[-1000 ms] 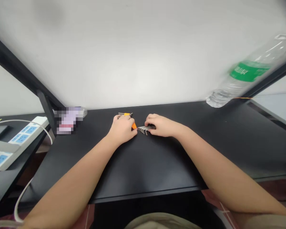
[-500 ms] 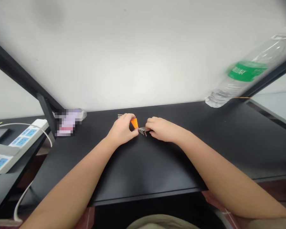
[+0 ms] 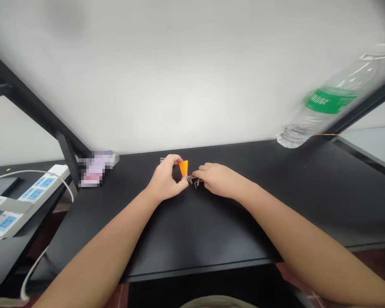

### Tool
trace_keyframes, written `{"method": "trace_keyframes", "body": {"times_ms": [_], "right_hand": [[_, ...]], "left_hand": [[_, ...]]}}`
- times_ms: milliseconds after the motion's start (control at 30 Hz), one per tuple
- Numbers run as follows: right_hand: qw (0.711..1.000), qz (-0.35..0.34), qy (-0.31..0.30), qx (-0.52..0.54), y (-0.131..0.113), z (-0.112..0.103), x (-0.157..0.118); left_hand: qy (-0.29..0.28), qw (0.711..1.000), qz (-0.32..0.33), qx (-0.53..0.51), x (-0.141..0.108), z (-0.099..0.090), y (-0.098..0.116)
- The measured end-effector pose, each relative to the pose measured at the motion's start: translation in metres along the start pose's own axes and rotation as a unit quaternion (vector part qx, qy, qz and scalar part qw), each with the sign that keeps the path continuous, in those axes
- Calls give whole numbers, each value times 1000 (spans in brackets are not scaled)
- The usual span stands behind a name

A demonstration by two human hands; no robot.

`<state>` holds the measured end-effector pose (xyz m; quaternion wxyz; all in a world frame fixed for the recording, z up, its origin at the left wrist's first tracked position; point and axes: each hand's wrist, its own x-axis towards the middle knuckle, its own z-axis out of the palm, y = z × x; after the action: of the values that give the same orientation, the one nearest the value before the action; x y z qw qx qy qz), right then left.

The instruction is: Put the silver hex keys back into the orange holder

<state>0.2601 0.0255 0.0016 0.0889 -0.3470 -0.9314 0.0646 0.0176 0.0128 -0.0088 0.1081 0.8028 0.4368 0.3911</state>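
Note:
My left hand (image 3: 167, 179) pinches an orange wedge-shaped plastic holder (image 3: 184, 167) between thumb and fingers, just above the black table. Several L-shaped hex keys (image 3: 192, 179) lie between my hands, their bent ends showing. My right hand (image 3: 216, 179) is curled over those keys with its fingertips on them; at least one hex key sits under the fingers, partly hidden by them. Behind my left hand the ends of more thin metal keys (image 3: 162, 160) stick out.
A clear plastic bottle (image 3: 332, 100) with a green label stands at the back right. At the left are a blurred-out purple package (image 3: 96, 167) and a white power strip (image 3: 38, 196) with a cable on a lower surface. Black frame bars (image 3: 28, 107) rise on both sides.
The orange holder is turned more upright in my left hand and shows more. The keys have been spread apart under my right fingers. The view has shifted slightly.

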Motion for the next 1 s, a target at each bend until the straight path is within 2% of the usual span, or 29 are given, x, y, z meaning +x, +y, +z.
{"method": "trace_keyframes", "body": {"times_ms": [67, 133, 167, 233, 300, 367, 600, 800, 900, 1000], "right_hand": [[996, 10, 50, 67, 5, -5, 0], [974, 39, 135, 177, 8, -8, 1], [950, 61, 179, 249, 9, -9, 1], [879, 112, 250, 391, 6, -9, 2], [811, 150, 284, 488, 2, -8, 4], [780, 167, 301, 523, -3, -8, 5], [722, 201, 368, 551, -5, -7, 10], [691, 203, 365, 591, -6, -6, 13], [677, 207, 340, 619, -10, -3, 15], [687, 217, 274, 637, -17, 1, 17]], "left_hand": [[12, 1000, 5, -5, 0, 0, 0], [22, 1000, 9, -9, -1, 0, -1], [25, 1000, 11, -12, -1, 0, -1], [34, 999, 14, -21, -1, 1, -1], [44, 998, 22, -34, -1, 2, -1], [51, 997, 31, -43, -1, 2, -1], [46, 998, 30, -30, -1, 1, 0], [55, 996, 72, -20, 0, -2, 5], [55, 993, 103, -20, 1, -1, 6], [49, 992, 117, -14, 0, 0, 6]]}}
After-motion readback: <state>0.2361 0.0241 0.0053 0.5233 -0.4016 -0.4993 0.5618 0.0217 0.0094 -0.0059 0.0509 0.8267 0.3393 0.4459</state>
